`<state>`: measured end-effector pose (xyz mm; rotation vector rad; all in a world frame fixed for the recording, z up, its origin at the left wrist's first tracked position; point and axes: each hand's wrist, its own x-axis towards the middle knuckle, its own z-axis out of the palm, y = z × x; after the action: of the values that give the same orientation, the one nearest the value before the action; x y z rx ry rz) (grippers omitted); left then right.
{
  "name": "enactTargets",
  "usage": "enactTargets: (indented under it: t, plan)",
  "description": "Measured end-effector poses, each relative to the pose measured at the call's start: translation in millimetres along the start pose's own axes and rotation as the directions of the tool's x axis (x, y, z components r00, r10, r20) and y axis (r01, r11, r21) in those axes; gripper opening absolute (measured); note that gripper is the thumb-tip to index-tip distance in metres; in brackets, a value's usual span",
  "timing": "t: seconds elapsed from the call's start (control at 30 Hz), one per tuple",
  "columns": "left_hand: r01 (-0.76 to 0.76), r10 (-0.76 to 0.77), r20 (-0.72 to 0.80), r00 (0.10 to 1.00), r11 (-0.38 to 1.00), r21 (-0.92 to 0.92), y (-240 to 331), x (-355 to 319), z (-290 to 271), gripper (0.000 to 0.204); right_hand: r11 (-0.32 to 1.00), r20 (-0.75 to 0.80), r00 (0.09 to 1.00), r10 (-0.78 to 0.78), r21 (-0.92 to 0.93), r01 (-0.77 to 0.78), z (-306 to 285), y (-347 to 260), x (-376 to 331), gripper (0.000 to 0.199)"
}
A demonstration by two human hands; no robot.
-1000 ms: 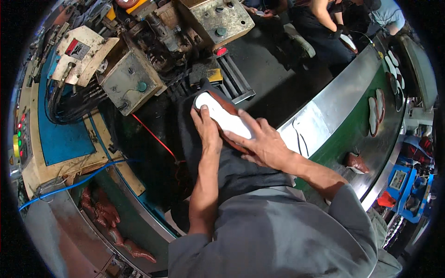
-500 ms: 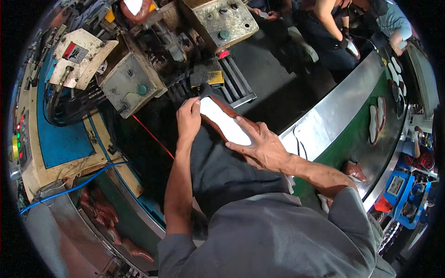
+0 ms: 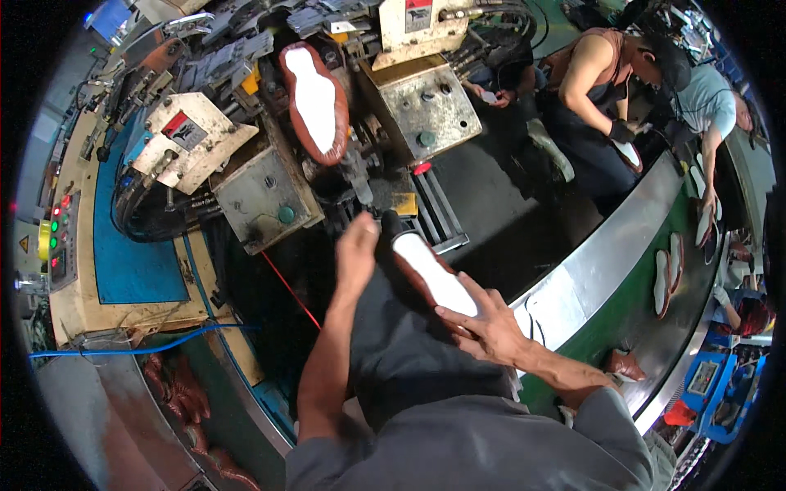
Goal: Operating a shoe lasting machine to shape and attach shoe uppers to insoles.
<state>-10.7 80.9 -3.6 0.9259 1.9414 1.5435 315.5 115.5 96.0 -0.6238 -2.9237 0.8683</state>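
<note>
My right hand [image 3: 490,326] grips the near end of a brown shoe upper [image 3: 426,278] that lies sole side up, a white sole piece facing me. The thumb presses on the white piece and the fingers wrap the side. A black rounded piece [image 3: 396,227] meets the shoe's far end; I cannot tell whether it belongs to the shoe. Just left of that end hovers my left hand [image 3: 357,254], apart from the shoe. Its fingers look curled but are smeared by motion. Ahead, another brown shoe [image 3: 316,105] with a white sole sits in the machine.
Two control boxes [image 3: 266,200] with green buttons flank the machine. A metal-edged green conveyor [image 3: 565,344] curves along my right, carrying several shoes [image 3: 661,282]. More brown uppers [image 3: 176,389] lie at lower left. A gloved co-worker [image 3: 602,90] holds a shoe; another person reaches over the belt.
My left hand has come off the shoe's far end. The shoe and my right hand have shifted right and nearer. The view has tilted up, bringing the shoe in the machine fully into sight.
</note>
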Motion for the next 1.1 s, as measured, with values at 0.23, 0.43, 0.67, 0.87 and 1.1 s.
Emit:
enactTargets:
  t: [0.23,0.43,0.67,0.87,1.1]
  plan:
    - [0.175,-0.161,0.083,0.983,0.722,-0.67,117,186,-70,0.065,0.982,-0.362,0.929,0.075,-0.136,-0.132,-75,-6,44,0.076]
    - [0.139,0.018,0.219,0.976,0.719,-0.681,140,184,-92,0.061,0.964,-0.42,0.899,-0.127,-0.264,0.012,-143,-39,166,0.079]
    - [0.061,0.026,0.095,0.995,0.595,-0.801,118,25,-150,0.08,0.95,-0.48,0.856,-0.191,-0.311,0.038,-132,-57,316,0.079]
    - [0.167,-0.235,0.023,0.972,0.611,-0.774,76,-68,-163,0.087,0.952,-0.494,0.856,-0.152,-0.305,-0.008,-85,-62,349,0.072]
    - [0.23,-0.376,-0.032,0.926,0.631,-0.741,62,-118,-148,0.09,0.963,-0.495,0.864,-0.098,-0.266,-0.043,-73,-66,338,0.073]
